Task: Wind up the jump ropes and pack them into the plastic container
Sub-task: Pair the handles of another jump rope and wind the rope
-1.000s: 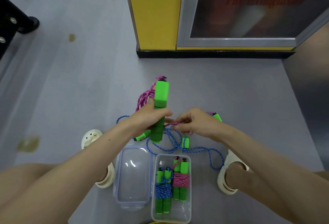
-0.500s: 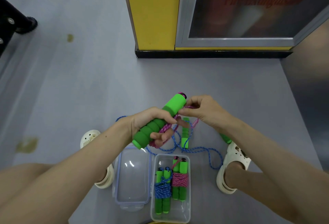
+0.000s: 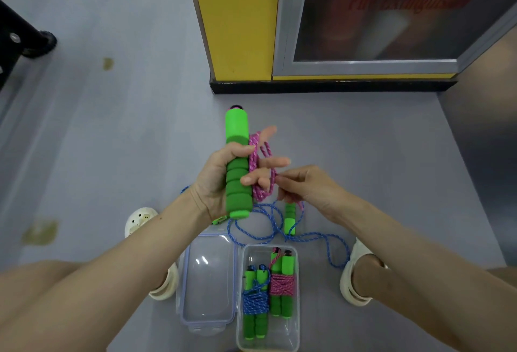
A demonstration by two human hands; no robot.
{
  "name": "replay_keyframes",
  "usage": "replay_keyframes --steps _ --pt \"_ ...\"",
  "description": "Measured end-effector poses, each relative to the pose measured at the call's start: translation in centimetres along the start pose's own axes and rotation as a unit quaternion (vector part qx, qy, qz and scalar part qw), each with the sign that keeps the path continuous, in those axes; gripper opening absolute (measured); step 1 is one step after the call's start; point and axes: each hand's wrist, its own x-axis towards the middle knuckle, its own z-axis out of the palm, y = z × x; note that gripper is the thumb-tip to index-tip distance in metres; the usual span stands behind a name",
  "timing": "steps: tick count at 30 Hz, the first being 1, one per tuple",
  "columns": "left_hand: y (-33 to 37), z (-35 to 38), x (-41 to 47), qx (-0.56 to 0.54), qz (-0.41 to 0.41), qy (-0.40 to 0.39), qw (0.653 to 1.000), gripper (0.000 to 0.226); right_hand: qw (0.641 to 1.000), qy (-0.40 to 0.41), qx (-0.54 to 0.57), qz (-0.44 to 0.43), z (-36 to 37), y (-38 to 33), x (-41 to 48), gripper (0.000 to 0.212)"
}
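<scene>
**Floor (image 3: pixel 112 142).** Grey and stained in places. It is backed by a yellow cabinet (image 3: pixel 237 30) with a glazed door.

**Plastic container (image 3: pixel 297 309).** Clear, set open on the floor between the person's feet. Its lid (image 3: pixel 208 281) is laid flat just beside it on the left.

**Left hand (image 3: pixel 215 178).** A green foam handle (image 3: pixel 237 164) is held upright and clamped under the thumb. The fingers are stretched out to the right, with loops of cord gathered over them.

**Right hand (image 3: pixel 307 186).** The pink rope (image 3: pixel 258 167) is pinched between the fingertips, close beside the left fingers.

**Packed bundles.** One blue bundle (image 3: pixel 256 300) and one pink bundle (image 3: pixel 282 284) are laid side by side in the container, each bound round its paired handles.

**Loose blue rope (image 3: pixel 263 237).** Sprawled unwound on the floor beyond the container. A second handle (image 3: pixel 290 220) is lying among its coils, and it cannot be told which rope this handle belongs to.

**Progress, as judged.** Two ropes are counted as finished. A third is partway through looping, with binding and packing outstanding. The blue rope is untouched and the lid is to be fitted last. The task is put at roughly half done.
</scene>
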Motion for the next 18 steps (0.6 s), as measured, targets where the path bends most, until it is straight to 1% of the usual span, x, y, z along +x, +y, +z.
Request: replay_keyframes --steps 1,2,3,5,7,8,10,11,13,14,16,18 --pt "0.2 0.2 -0.1 -0.007 0.018 0.022 1.0 0.088 1.0 0.0 -0.012 0.0 0.1 -0.1 -0.1 0.019" --pt "0.5 0.6 -0.2 -0.019 0.032 0.029 0.999 0.083 1.0 -0.005 -0.027 0.0 0.1 -0.1 -0.2 0.018" --pt "0.7 1.0 -0.2 -0.021 0.048 0.033 0.998 0.074 0.999 -0.017 -0.043 0.002 0.2 -0.1 -0.3 0.017" --pt "0.9 1.7 0.1 0.0 0.101 0.073 0.992 0.052 0.996 -0.044 -0.079 0.002 0.4 0.1 -0.5 0.017" --pt "0.8 2.0 0.5 0.028 0.152 0.157 0.975 0.028 0.99 -0.065 -0.128 0.002 0.6 0.3 -0.5 0.019" --pt "0.9 1.9 0.8 0.044 0.165 0.207 0.963 0.017 0.985 -0.075 -0.154 -0.001 0.6 0.4 -0.5 0.02" --pt "1.3 1.0 1.1 0.098 0.18 0.304 0.93 0.012 0.977 -0.09 -0.195 -0.007 0.8 0.5 -0.5 0.022" --pt "1.6 0.4 1.3 0.117 0.191 0.334 0.916 0.004 0.975 -0.092 -0.204 -0.01 0.8 0.5 -0.5 0.021" --pt "2.0 -0.7 1.2 0.172 0.197 0.362 0.895 0.023 0.976 -0.082 -0.201 -0.02 0.9 0.4 -0.4 0.019" --pt "2.1 -1.1 1.1 0.213 0.189 0.37 0.884 0.025 0.977 -0.073 -0.198 -0.029 0.9 0.3 -0.4 0.018" --pt "1.9 -1.4 0.9 0.305 0.143 0.381 0.861 0.027 0.977 -0.053 -0.2 -0.046 0.7 0.0 -0.3 0.017" --pt "1.4 -1.3 0.9 0.386 0.084 0.373 0.84 0.031 0.978 -0.039 -0.196 -0.061 0.5 -0.3 -0.2 0.017"
